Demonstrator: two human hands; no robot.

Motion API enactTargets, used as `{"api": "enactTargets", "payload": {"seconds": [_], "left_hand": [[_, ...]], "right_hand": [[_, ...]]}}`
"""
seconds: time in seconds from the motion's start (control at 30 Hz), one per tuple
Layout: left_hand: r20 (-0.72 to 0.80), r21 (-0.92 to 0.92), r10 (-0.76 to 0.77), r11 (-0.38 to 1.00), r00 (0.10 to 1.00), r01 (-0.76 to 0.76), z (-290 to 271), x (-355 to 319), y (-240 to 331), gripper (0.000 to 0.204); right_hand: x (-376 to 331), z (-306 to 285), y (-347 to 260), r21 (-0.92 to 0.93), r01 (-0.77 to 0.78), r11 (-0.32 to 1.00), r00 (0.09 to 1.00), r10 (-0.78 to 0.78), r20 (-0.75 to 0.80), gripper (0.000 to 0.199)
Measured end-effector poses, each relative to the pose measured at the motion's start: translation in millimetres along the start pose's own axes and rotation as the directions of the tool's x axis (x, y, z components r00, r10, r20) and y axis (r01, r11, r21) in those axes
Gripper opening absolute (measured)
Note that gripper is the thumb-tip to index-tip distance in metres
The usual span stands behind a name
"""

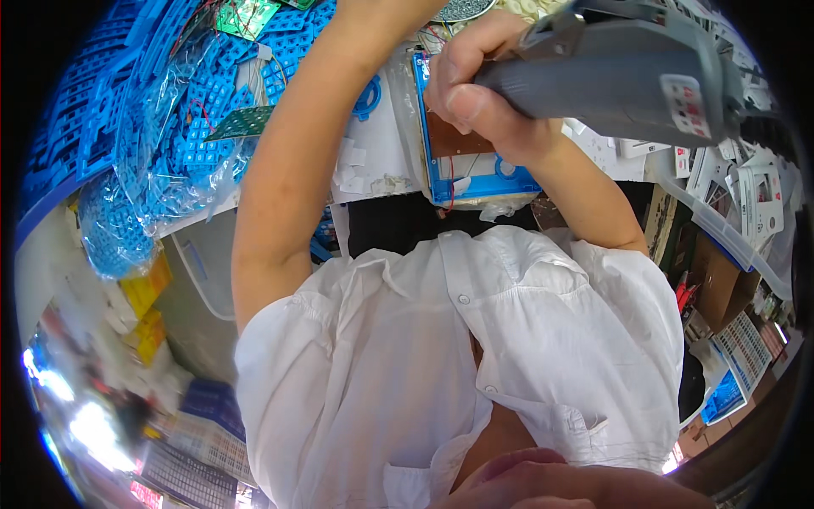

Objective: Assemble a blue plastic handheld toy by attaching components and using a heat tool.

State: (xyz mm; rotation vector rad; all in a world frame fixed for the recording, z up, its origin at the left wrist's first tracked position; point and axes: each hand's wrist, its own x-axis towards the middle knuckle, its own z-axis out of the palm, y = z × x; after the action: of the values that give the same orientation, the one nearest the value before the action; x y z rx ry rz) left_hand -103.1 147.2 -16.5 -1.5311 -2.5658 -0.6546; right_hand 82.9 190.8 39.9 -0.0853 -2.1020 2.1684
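My right hand (487,93) has its fingers curled round a bulky dark grey corded hand tool (606,85). A pale label with red marks is on the tool's side, and a black cord leaves its right end; its working tip is hidden. Below the hand lies a blue plastic frame (485,187) with a brown board (449,136) inside and a thin red wire hanging at its near edge. My left hand (386,10) reaches to the top edge of the picture, where its fingers are cut off from view.
On the left are heaped blue plastic keypad parts (199,153), clear plastic bags (110,225) and a green circuit board (242,123). A blue ring (366,100) lies beside my left forearm. At right, a clear bin (721,222) holds white printed pieces (761,199).
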Motion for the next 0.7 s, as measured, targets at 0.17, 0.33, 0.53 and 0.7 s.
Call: {"api": "enactTargets", "payload": {"seconds": [0.17,0.33,0.53,0.7], "left_hand": [[-0.22,-0.233,0.018,0.97,0.975,-0.07,-45.7,-46.1,15.2,0.016],[-0.091,-0.451,-0.075,0.892,0.993,0.026,-58.9,-97.6,11.2,0.026],[-0.235,-0.361,0.119,0.911,0.965,-0.201,-36.2,-132.8,26.1,0.009],[-0.088,-0.531,0.13,0.833,0.988,-0.157,-27.3,-145.9,53.3,0.009]], "right_hand": [[9.3,-5.7,23.7,-0.296,0.151,0.943,0.989,-0.145,0.041,0.033],[10.4,2.0,55.2,0.029,0.358,0.933,0.933,-0.359,0.022,0.029],[1.4,-0.5,9.5,0.246,0.381,0.891,0.925,-0.368,-0.099,0.032],[-15.0,-40.1,-5.7,0.358,0.445,0.821,0.842,-0.52,0.146,0.034]]}}
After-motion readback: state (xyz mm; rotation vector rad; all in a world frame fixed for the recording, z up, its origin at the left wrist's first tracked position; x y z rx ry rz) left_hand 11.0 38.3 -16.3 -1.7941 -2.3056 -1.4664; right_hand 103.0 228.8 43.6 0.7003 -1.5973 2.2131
